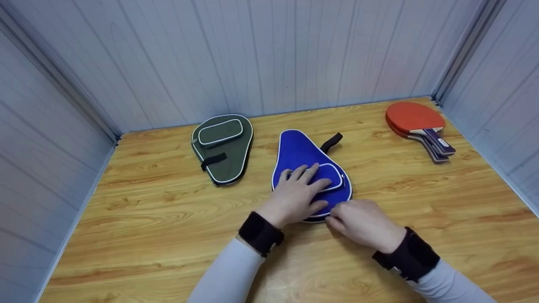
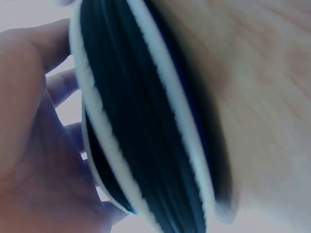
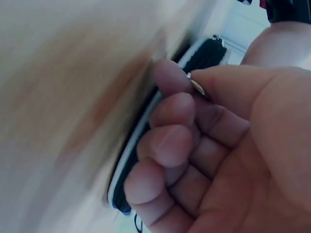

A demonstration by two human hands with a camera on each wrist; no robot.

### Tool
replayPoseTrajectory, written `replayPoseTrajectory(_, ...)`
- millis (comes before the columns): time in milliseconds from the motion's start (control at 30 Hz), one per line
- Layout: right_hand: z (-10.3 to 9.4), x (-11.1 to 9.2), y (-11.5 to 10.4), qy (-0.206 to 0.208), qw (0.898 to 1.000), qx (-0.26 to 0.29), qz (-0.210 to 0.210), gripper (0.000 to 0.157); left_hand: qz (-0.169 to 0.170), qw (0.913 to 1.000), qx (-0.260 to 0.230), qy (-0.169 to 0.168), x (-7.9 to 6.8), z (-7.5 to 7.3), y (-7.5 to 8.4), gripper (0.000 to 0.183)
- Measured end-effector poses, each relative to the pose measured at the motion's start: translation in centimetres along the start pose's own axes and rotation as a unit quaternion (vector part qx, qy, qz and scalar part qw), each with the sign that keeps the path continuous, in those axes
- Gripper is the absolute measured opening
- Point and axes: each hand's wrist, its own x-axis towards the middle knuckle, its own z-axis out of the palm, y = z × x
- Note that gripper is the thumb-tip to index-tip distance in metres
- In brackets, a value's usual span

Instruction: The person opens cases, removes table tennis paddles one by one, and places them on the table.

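Together at a blue case (image 1: 294,151) on a table (image 1: 147,235), two hands share the hold. The left hand (image 1: 292,195) rests over the pocket (image 1: 332,173), its fingers spread apart with the case beneath them; the right hand (image 1: 364,221), its fingers curled at the rounded edge, clamps a zip pull (image 3: 197,86) between thumb and forefinger. A green case (image 1: 231,160) lies ahead and left of the left fingers, stacked bats (image 1: 414,115) well ahead and right of the right fingers.
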Motion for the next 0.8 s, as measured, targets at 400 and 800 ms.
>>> replayPoseTrajectory(400,-2.4,-0.6,4.1,-0.057,0.995,-0.027,0.077,0.032,0.012,0.9991,-0.039,-0.011,-0.4,-1.0,0.6,0.059)
replayPoseTrajectory(800,-2.4,-0.6,7.3,-0.008,0.986,-0.044,0.159,0.032,0.064,0.9960,-0.061,-0.015,-0.7,-1.1,-1.3,0.070)
